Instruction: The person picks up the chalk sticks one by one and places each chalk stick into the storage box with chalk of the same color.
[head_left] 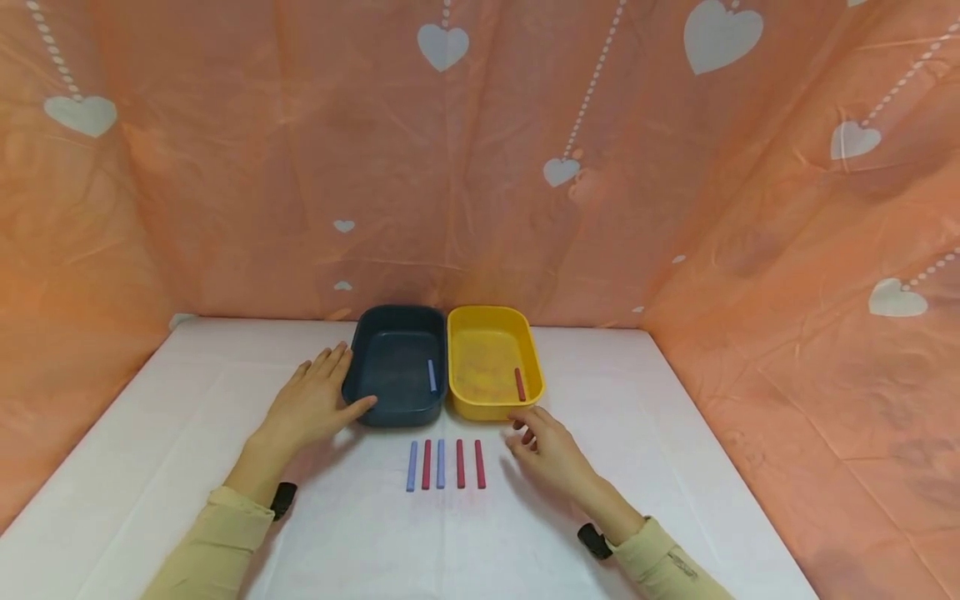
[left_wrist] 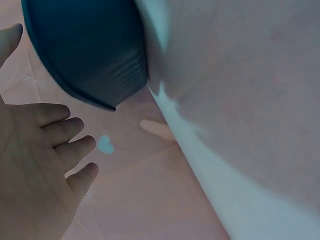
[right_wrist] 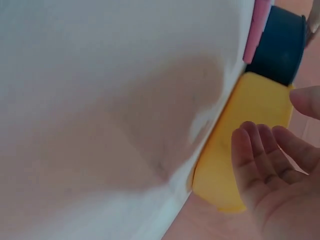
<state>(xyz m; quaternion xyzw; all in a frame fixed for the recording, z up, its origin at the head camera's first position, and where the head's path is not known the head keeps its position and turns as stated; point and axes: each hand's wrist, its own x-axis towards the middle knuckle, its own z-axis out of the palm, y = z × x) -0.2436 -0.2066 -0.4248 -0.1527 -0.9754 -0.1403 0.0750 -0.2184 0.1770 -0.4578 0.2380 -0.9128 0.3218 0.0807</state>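
Observation:
A row of several chalk sticks, red point(head_left: 461, 464) and blue point(head_left: 440, 463), lies on the table before two trays. The dark blue tray point(head_left: 390, 415) holds one blue chalk stick point(head_left: 432, 377). One red chalk stick point(head_left: 520, 384) lies in the yellow tray point(head_left: 487, 411). My left hand point(head_left: 311, 406) is at the dark tray's left side, fingers spread, thumb by its front corner; whether it touches is unclear. In front of the yellow tray is my right hand point(head_left: 551, 450), fingers loosely bent with nothing between them, right of the chalk row.
The two trays stand side by side near the back of the white-covered table point(head_left: 360, 550). Behind and beside the table hangs an orange cloth point(head_left: 300, 167) with white hearts. A dark wrist device point(head_left: 595, 542) sits under the right wrist.

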